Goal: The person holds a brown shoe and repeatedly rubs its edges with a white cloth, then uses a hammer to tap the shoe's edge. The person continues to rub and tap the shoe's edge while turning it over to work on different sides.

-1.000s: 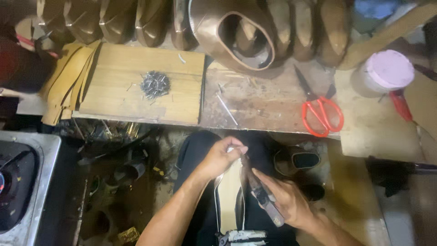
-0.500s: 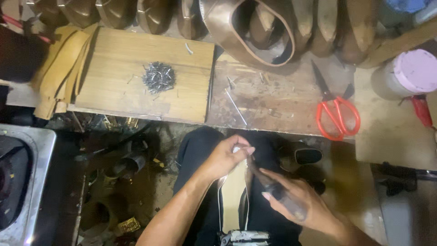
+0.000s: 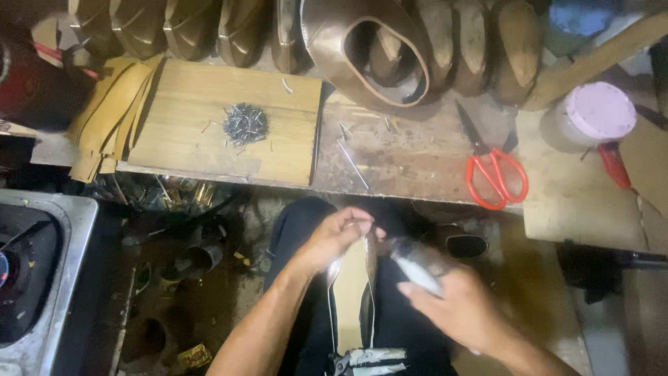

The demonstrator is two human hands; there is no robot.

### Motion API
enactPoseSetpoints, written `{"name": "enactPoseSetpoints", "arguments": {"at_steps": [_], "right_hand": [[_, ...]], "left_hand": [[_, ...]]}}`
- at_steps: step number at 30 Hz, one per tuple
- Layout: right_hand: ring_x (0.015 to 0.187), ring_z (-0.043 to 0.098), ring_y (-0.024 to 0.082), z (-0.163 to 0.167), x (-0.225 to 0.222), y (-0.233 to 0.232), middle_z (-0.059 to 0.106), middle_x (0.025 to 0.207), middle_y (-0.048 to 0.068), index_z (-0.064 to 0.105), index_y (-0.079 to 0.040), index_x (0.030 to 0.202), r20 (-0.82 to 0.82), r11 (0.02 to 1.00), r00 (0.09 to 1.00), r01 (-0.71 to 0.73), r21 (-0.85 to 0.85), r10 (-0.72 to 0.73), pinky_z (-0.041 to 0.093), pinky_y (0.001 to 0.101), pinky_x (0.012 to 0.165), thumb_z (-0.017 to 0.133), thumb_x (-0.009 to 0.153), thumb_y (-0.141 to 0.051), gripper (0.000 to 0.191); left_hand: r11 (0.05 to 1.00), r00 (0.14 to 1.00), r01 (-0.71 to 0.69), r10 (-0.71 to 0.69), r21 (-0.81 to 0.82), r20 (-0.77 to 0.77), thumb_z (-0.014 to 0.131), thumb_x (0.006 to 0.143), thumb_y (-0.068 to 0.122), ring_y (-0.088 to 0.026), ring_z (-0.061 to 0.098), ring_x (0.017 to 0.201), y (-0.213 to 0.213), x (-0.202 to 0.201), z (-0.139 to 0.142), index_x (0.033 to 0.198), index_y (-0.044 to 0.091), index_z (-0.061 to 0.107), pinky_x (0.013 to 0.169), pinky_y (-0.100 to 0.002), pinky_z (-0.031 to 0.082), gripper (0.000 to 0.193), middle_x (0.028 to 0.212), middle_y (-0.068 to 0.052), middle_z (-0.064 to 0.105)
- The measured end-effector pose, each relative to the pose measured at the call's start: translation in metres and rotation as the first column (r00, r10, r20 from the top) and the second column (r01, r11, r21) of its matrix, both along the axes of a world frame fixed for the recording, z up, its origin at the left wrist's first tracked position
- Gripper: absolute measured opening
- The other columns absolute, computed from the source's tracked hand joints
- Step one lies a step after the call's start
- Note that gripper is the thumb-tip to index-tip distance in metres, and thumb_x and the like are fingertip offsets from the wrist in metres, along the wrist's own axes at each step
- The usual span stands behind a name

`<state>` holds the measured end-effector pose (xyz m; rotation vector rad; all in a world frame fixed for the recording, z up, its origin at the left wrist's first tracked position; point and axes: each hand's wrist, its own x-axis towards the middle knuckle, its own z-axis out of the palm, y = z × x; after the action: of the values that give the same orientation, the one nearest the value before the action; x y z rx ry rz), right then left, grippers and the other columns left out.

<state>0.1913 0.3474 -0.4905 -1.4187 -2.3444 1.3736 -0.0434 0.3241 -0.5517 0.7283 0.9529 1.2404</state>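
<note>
One pair of red scissors (image 3: 495,174), one nail heap (image 3: 245,124), one pink-lidded tub (image 3: 596,115), all on the bench (image 3: 410,163); two hands below it.

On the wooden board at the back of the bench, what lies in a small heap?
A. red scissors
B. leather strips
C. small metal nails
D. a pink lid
C: a heap of small metal nails lies on the wooden board, while the red scissors lie further right on the bench.

A pale shoe sole (image 3: 351,292) stands lengthwise on the lap, beside a blurred metal hammer (image 3: 416,268).
</note>
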Motion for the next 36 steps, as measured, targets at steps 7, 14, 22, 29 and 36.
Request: {"name": "enactPoseSetpoints", "arguments": {"at_steps": [7,14,22,29,36], "right_hand": [[0.065,0.068,0.027,0.007,0.032,-0.023,0.071,0.081,0.012,0.065,-0.013,0.132,-0.977,0.999,0.211,0.024,0.027,0.021,0.057,0.0380,0.061,0.071,0.089,-0.028,0.046],[0.064,0.065,0.034,-0.036,-0.005,-0.028,0.065,0.076,0.018,0.061,-0.005,0.125,-0.173,0.950,0.944,0.251,-0.184,-0.282,0.055,0.0454,0.060,0.064,0.097,-0.034,0.039],[0.059,0.071,0.017,-0.044,-0.004,-0.018,0.073,0.069,0.006,0.074,-0.011,0.114,-0.352,0.980,0.936,0.065,0.188,0.006,0.057,0.0374,0.057,0.067,0.098,-0.024,0.022],[0.060,0.066,0.022,-0.029,0.037,-0.005,0.069,0.077,0.015,0.064,-0.001,0.128,-0.648,0.966,0.717,0.175,-0.188,-0.256,0.056,0.0375,0.052,0.068,0.098,-0.019,0.035],[0.066,0.067,0.027,-0.045,-0.018,0.003,0.070,0.085,0.017,0.061,-0.004,0.130,-0.270,0.983,0.963,0.033,0.179,0.017,0.057,0.0379,0.060,0.067,0.097,-0.022,0.038]], "left_hand": [[0.998,0.956,-0.010,0.029,-0.067,0.291,0.043,0.106,0.051,-0.032,0.075,0.086,0.002,0.012,-0.003,0.108,-0.002,0.063,0.080,-0.043,0.061,0.056,0.095,-0.023,0.073],[0.993,0.993,-0.072,0.080,-0.089,0.089,0.046,0.105,0.052,-0.029,0.073,0.086,0.007,0.011,0.004,0.109,-0.002,0.066,0.080,-0.039,0.058,0.057,0.096,-0.022,0.075],[0.993,0.970,-0.048,0.072,-0.108,0.231,0.045,0.104,0.051,-0.030,0.075,0.083,0.007,0.009,0.010,0.107,0.000,0.063,0.077,-0.040,0.060,0.053,0.090,-0.018,0.075],[0.997,0.991,-0.003,0.014,-0.079,0.130,0.041,0.107,0.053,-0.029,0.075,0.081,0.009,0.006,0.013,0.103,-0.005,0.068,0.077,-0.040,0.060,0.065,0.089,-0.019,0.076],[0.994,0.993,-0.069,0.076,-0.082,0.085,0.040,0.106,0.053,-0.029,0.074,0.085,0.008,-0.001,0.019,0.108,-0.003,0.067,0.080,-0.039,0.059,0.062,0.092,-0.020,0.076]]}}
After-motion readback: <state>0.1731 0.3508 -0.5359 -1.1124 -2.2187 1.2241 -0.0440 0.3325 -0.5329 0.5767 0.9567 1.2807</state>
